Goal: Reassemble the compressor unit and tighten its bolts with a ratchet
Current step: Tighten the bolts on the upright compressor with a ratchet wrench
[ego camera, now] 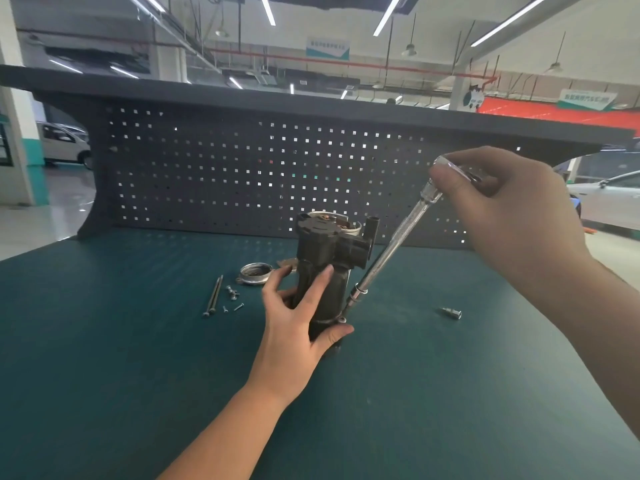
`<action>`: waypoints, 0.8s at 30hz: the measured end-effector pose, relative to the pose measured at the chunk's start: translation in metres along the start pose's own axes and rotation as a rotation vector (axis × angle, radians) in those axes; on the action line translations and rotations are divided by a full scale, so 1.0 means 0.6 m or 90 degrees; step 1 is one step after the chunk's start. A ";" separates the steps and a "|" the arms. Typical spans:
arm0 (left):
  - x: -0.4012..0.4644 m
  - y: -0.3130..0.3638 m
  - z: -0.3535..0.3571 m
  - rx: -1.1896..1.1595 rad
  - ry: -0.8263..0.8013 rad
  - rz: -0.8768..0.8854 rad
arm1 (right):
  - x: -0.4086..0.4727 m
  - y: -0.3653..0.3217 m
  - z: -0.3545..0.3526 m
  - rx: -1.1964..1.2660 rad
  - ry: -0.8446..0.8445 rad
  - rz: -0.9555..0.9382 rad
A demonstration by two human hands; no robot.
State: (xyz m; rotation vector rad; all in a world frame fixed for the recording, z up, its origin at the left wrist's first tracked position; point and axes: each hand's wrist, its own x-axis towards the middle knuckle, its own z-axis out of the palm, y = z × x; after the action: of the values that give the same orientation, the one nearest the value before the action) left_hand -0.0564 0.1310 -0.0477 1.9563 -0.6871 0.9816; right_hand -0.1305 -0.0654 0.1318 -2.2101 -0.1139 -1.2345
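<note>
A dark compressor unit [325, 251] stands upright on the green bench [138, 341] near the middle. My left hand [298, 317] wraps around its lower body from the near left. My right hand [502, 206] grips the head of a long chrome ratchet with extension [394, 244], held up at the right. The shaft slants down and left, and its socket tip [353, 296] meets a bolt at the unit's base flange on the right side.
A round metal cover [254, 273] lies left of the unit. Two long bolts [213, 296] and a few small screws [232, 299] sit further left. A loose socket [452, 312] rests on the right. A dark pegboard [242, 168] backs the bench.
</note>
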 end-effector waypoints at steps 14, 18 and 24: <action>0.002 0.006 -0.001 0.070 0.004 -0.009 | 0.003 0.001 0.002 -0.002 -0.020 -0.012; 0.003 0.006 -0.001 0.062 0.006 -0.006 | 0.003 0.003 0.001 0.004 -0.014 -0.013; 0.003 0.003 0.000 0.063 0.000 -0.001 | 0.005 0.005 0.002 0.017 -0.024 -0.002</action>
State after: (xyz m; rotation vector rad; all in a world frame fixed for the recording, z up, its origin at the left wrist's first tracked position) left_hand -0.0567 0.1299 -0.0456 2.0423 -0.6479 1.0309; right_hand -0.1267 -0.0676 0.1326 -2.2122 -0.1480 -1.1864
